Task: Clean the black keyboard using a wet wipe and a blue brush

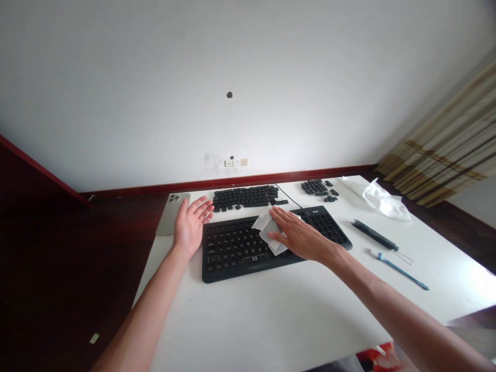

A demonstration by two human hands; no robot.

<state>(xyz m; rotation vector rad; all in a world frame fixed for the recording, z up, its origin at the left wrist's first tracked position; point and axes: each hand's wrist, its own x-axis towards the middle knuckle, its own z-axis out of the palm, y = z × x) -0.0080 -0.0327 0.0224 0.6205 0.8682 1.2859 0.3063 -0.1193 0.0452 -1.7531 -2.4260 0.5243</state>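
A black keyboard (236, 262) with its keycaps off, bare key sockets showing, lies at a slant on the white table. My right hand (296, 235) rests flat over its middle, fingers stretched out, on a folded white wipe (267, 227). The wipe's edges show to the left of the fingers and below them; the part under the palm is hidden. At the keyboard's left end, my left hand (190, 225) is held palm turned inward and up, with loosely spread fingers and nothing in it. Behind the keyboard are rows of removed black keycaps (246, 196).
A phone (167, 217) lies at the table's left edge. More keycaps (314, 187) sit at the back right. On the right are a crumpled white plastic bag (383, 201), a dark stick-like tool (375, 235) with a wire loop, and a blue brush (403, 270). A cable (289, 195) runs behind the keyboard.
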